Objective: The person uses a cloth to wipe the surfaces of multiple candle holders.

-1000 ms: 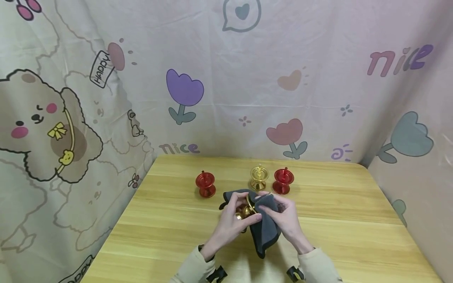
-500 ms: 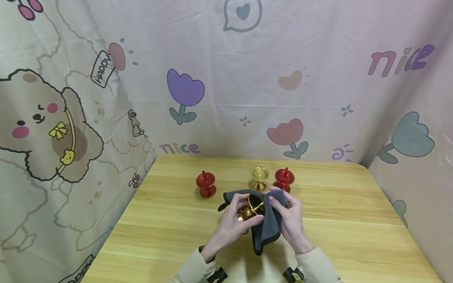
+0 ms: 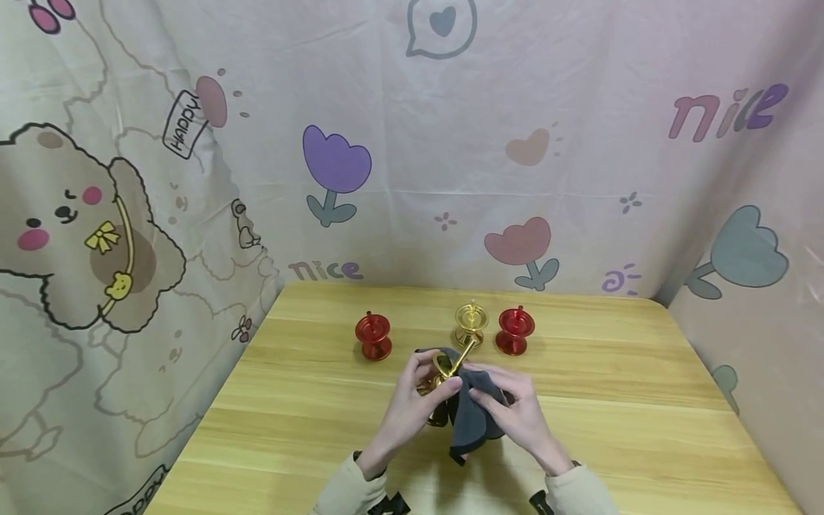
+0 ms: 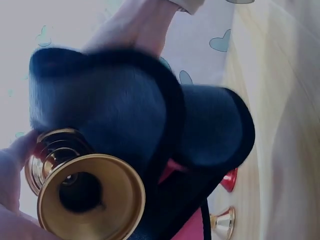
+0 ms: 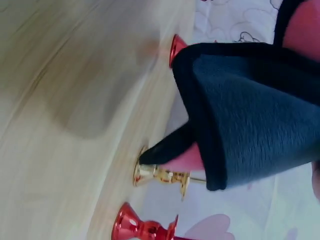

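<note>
I'm watching the left hand [image 3: 407, 406] pinching a shiny, flared gold metal holder [image 4: 114, 189] between thumb and fingers, its long axis slanting, its thin rod pointing up and away rightward. The right hand [image 3: 526, 416] is pinching a soft, dark-bordered grey cloth [image 3: 475, 413] just beside it.

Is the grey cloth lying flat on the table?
No, the head view shows the right hand pinching the grey cloth, which hangs in folds above the table.
</note>
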`<state>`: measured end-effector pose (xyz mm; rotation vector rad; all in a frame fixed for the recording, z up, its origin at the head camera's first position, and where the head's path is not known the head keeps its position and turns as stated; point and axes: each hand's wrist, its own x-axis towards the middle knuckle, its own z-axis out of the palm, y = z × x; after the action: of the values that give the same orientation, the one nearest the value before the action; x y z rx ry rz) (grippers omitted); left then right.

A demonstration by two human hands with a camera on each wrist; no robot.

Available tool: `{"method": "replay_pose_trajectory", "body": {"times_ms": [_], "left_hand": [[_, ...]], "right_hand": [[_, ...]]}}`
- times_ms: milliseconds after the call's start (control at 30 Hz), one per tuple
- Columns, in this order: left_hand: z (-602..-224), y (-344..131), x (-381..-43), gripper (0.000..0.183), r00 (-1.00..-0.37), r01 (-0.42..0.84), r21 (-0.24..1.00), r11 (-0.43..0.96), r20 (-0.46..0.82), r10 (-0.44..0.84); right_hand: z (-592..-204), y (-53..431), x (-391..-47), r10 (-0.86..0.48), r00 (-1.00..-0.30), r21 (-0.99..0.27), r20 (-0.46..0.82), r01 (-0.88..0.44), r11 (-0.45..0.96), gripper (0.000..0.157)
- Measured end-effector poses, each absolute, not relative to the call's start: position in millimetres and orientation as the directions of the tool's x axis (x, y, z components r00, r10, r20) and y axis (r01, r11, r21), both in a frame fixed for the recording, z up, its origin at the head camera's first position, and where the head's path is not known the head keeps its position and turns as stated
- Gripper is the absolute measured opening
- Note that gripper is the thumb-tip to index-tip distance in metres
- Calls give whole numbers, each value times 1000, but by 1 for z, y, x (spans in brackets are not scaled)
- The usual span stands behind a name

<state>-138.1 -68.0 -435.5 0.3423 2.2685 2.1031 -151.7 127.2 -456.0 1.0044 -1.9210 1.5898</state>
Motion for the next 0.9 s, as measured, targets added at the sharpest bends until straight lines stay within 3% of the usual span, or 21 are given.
{"method": "replay_pose_trajectory", "body": {"times_ms": [133, 300, 500, 600, 700, 900], "left_hand": [[-433, -69, -136, 52, -979, 119, 993, 29, 112, 172], [-429, -69, -134, 50, -976, 107, 994, -30, 111, 185], [-426, -69, -135, 47, -958, -24, 985, -173, 26, 285], [-426, -70, -135, 51, -938, -4, 991, -134, 42, 344], [-427, -72, -131, 64, -923, 115, 993, 4, 105, 371], [-430, -76, -123, 105, -873, 399, 884, 244, 285, 396]], "right_hand": [[-455, 126, -154, -287, -520, -516, 805, -851, 96, 43], [-453, 124, -160, -276, -381, -373, 882, -924, 86, 26], [-454, 126, -171, -238, -257, -266, 937, -964, -4, 20], [-453, 129, -173, -206, -241, -254, 949, -966, -41, 35], [-452, 133, -174, -187, -256, -267, 948, -963, -36, 42], [-445, 143, -175, -176, -323, -320, 930, -946, 49, 22]]}}
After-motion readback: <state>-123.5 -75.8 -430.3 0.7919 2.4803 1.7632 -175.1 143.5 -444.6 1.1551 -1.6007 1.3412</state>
